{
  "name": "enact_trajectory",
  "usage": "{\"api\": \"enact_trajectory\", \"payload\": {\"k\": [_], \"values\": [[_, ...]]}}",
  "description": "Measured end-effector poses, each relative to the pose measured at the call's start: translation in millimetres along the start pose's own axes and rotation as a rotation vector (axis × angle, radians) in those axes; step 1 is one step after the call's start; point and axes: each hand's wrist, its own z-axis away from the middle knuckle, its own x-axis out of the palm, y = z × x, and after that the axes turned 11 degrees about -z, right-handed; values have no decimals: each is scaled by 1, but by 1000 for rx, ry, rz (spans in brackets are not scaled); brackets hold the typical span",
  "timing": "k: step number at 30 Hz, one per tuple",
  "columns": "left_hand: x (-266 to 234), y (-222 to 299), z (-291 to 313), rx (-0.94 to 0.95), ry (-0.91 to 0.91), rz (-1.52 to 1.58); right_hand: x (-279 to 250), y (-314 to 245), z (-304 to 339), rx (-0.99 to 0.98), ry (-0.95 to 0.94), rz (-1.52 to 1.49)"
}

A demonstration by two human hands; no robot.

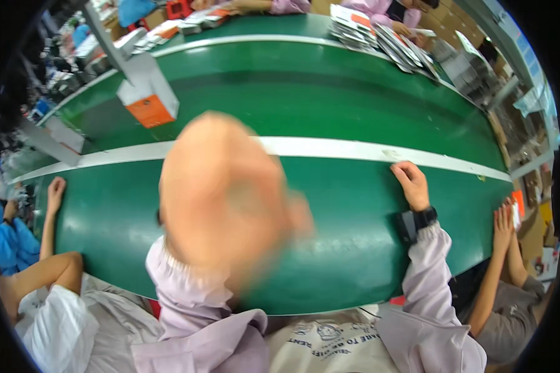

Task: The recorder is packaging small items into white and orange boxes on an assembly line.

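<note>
My left hand is raised close to the camera and is one large blur, so its fingers cannot be made out; nothing shows in it. My right hand rests on the green table, knuckles bent, fingertips touching the white stripe that runs across it. Nothing is in that hand. A black watch sits on its wrist, above a pale pink sleeve.
A white box with an orange end stands on the far green belt, and another white box lies at the left. Stacks of flat packs lie at the far side. A co-worker's hand rests at left; another person's hands at right.
</note>
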Motion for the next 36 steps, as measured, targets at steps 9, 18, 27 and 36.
{"api": "enact_trajectory", "payload": {"k": [9, 18, 27, 36], "values": [[-17, -188, 116, -628, 185, -831, 12, -8, 1, -44, -10, -85], [-10, -242, 149, -1232, 239, -659, 16, -9, -6, 8, 21, -101], [7, -224, 141, -1197, 226, -380, 21, -10, -2, 21, 42, -161], [123, -57, 112, -1019, -182, 76, 16, -14, -1, -13, 6, -187]]}}
